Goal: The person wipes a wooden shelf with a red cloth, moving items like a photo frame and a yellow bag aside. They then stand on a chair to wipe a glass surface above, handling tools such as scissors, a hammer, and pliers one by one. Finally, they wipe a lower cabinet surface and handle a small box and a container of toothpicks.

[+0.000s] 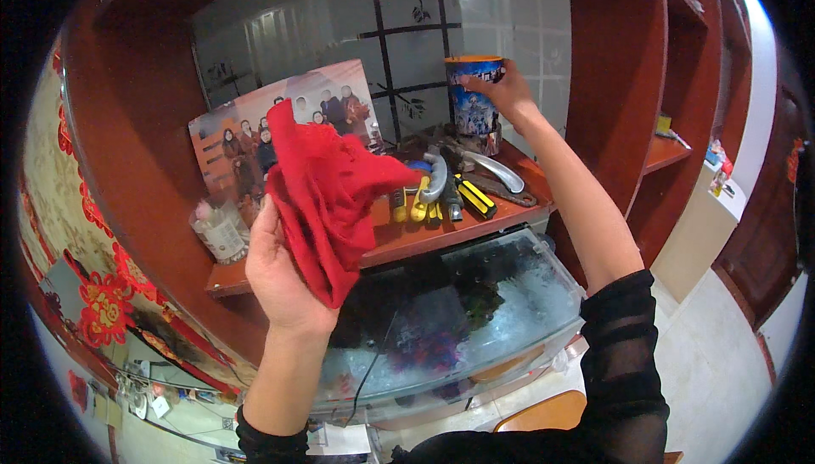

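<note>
A crumpled red cloth (331, 203) is gripped in my left hand (283, 279), held up in front of a group photo print (219, 133) and partly covering it. My right hand (512, 91) is around the upper part of a tall blue printed cup (476, 110) with an orange rim, at the back right of a red-brown wooden shelf (414, 242). Several hand tools lie between the cloth and the cup. Among them are a yellow-and-black handled tool (475, 196), a curved silver metal handle (496, 170) and another curved metal piece (435, 179).
A clear plastic container (221, 238) with a label stands at the shelf's left end. Below the shelf is a glass-topped tank (439, 330), with a dark cable (374, 368) across it. Upright cabinet panels (614, 82) rise at the right. A wooden seat (541, 412) shows lower down.
</note>
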Available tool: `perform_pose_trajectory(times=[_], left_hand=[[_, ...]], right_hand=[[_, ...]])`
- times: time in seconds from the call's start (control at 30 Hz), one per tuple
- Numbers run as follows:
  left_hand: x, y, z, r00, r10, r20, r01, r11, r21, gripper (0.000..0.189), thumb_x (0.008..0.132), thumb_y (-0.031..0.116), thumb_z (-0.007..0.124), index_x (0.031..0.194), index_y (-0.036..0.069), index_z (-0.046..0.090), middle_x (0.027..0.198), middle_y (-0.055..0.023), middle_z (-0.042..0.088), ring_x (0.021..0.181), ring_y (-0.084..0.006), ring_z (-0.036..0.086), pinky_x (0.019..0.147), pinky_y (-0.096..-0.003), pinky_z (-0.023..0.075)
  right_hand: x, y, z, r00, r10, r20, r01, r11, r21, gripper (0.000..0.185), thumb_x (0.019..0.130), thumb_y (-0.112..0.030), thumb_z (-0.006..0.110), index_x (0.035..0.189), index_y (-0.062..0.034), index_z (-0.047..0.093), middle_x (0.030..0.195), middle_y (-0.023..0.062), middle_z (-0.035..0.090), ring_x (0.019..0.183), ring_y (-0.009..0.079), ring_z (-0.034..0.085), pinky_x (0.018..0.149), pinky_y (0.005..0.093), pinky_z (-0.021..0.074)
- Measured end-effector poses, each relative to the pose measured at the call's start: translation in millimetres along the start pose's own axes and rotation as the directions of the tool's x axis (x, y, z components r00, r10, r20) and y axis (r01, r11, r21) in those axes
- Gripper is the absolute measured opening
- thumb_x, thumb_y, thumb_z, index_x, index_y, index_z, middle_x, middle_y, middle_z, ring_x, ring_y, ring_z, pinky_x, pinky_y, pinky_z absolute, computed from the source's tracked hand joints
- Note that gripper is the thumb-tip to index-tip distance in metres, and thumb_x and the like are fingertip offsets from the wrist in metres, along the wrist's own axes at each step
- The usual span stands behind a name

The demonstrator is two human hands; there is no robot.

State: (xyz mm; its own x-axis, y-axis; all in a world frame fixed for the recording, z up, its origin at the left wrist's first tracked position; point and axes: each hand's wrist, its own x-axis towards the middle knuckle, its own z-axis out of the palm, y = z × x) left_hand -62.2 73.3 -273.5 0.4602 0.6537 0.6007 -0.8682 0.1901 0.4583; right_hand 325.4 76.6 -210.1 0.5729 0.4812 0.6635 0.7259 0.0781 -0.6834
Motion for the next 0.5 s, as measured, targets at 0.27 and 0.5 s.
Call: perform_pose_trajectory(times=[0.27,0.5], left_hand=[[0.3,-4.1,4.9,0.988,0.135,-0.076,-0.136,0.991,-0.007,0.044,0.105,0.029,0.035,0.139,0.004,0.049,0.139,-0.0118,0.056,0.126,-0.0311,0.055,0.110,-0.0462,0.0414],[-12.4,-18.9,22.2,0.959,0.281,0.040,-0.280,0.959,-0.034,0.048,0.105,0.032,0.034,0.143,0.005,0.044,0.145,-0.0112,0.050,0.134,-0.0296,0.047,0.113,-0.0462,0.0364]], right_hand=[[-15.9,-26.3,-21.8,0.985,-0.107,-0.138,0.150,0.924,0.352,0.086,0.077,-0.041,0.084,0.137,0.0025,0.040,0.121,0.0183,0.061,0.114,0.0255,0.061,0.098,0.0362,0.0499],[-54.4,-72.7,-69.3,0.849,-0.228,-0.477,0.455,0.774,0.440,0.066,0.081,-0.037,0.079,0.126,-0.0021,0.045,0.111,0.0105,0.058,0.099,0.0182,0.060,0.091,0.0327,0.0490]])
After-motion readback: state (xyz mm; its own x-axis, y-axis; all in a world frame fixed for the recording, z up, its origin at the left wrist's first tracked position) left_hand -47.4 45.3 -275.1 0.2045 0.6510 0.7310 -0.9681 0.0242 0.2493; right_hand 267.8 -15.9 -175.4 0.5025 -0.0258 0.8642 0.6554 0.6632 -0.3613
